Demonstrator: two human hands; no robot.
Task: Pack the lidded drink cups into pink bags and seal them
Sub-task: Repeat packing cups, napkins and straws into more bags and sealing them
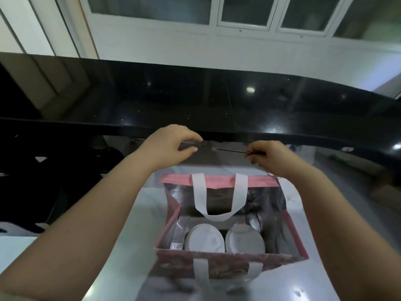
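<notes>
Forearms rise on either side of the pink bag (173, 260), which stands open on a pale counter (145, 205). Above and left of the bag's far rim, the left hand (171, 144) pinches one end of a thin dark strip (230, 150) between thumb and fingers. The strip runs rightward, nearly level, well above the bag's mouth; what it is cannot be told. Above the bag's far right corner, the right hand (269, 157) pinches the strip's other end. Neither hand touches the bag.

Deep inside the bag, against its near wall, two white-lidded cups stand upright side by side: the left cup (204, 237) and the right cup (245, 236), well below both hands. Silver lining shows on the bag's inner walls. A white far handle (219, 217) droops into the mouth, and a near handle (200, 270) hangs outside. Behind the bag runs a black shelf (217, 101).
</notes>
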